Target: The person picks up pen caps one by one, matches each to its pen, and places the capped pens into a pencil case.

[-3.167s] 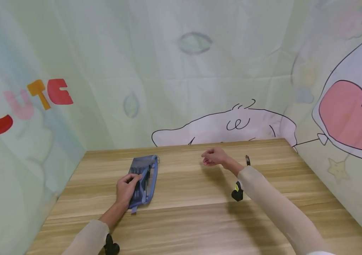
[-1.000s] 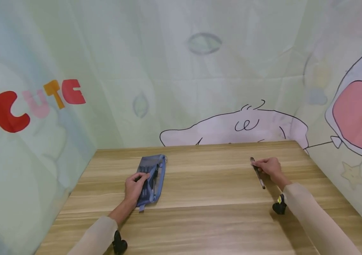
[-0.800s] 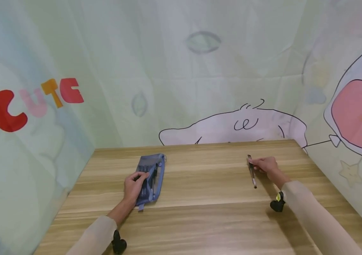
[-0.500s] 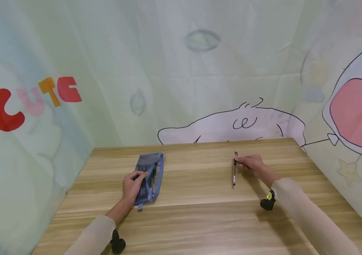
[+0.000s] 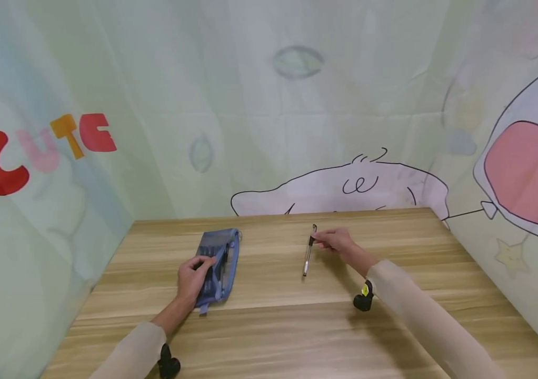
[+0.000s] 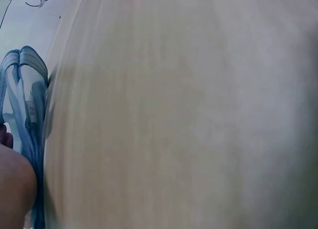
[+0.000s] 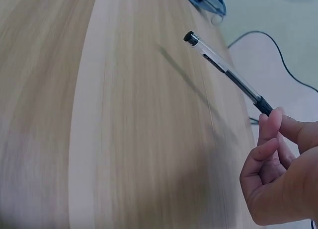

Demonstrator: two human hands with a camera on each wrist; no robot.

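Note:
A blue see-through zip pencil case (image 5: pixel 212 239) lies on the left of the table, its zip side facing right and parted, with several dark pens showing inside. My left hand (image 5: pixel 192 279) pinches the edge of its opening between thumb and fingers; the case (image 6: pixel 32 110) stands at the left border of the left wrist view. In my right hand (image 5: pixel 340 243) is a clear-barrelled gel pen (image 5: pixel 308 255) with a black grip, pinched near its top end. The right wrist view shows the pen (image 7: pixel 223 67) raised over the wood, its shadow falling beside it.
The wood-grain table (image 5: pixel 269 331) meets a printed cloth backdrop (image 5: pixel 259 131) along its back and sides. Black wrist devices (image 5: pixel 362 297) hang under both sleeves. The pencil case is left of the pen, with tabletop between them.
My right hand first reached to a pen lying at the right, took hold of it and lifted it, then carried it left toward the pencil case. My left hand kept its hold on the case.

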